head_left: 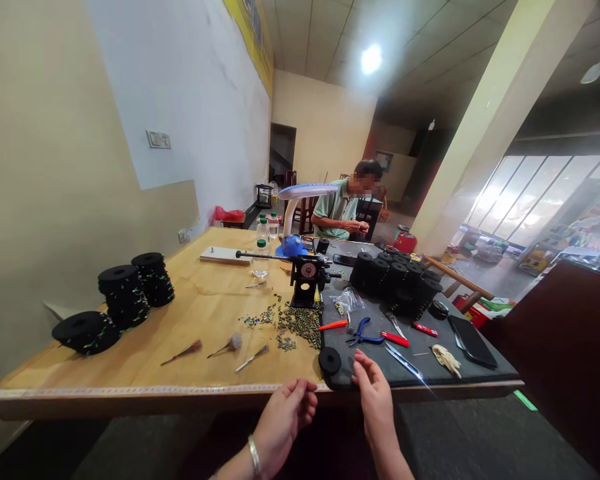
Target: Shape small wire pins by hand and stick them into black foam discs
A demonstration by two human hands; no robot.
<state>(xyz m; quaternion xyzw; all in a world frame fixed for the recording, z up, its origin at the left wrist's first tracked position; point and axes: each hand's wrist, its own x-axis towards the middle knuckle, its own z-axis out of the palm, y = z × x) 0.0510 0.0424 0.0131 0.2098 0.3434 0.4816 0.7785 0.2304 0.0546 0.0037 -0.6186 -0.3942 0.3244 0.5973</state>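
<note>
My left hand [286,417] is at the table's front edge, its fingers curled in and the thumb pressed on the index finger. To its right, my right hand [374,393] is closed too, thumb against fingertips. Anything as thin as a thread between them is too small to make out. A black foam spool [329,361] lies flat on the grey mat's near left corner, just beyond and between the hands. Past my right hand are blue-handled pliers [365,332] and pointed metal tweezers [405,361]. A heap of tiny metallic beads [300,323] lies beyond my left hand.
A black clamp-like device [306,280] with a long rod stands mid-table before a blue-and-white lamp [293,243]. Stacked black spools stand left [125,297] and right [395,277]. Three small brushes [225,347] lie left. A person [347,207] sits across the table.
</note>
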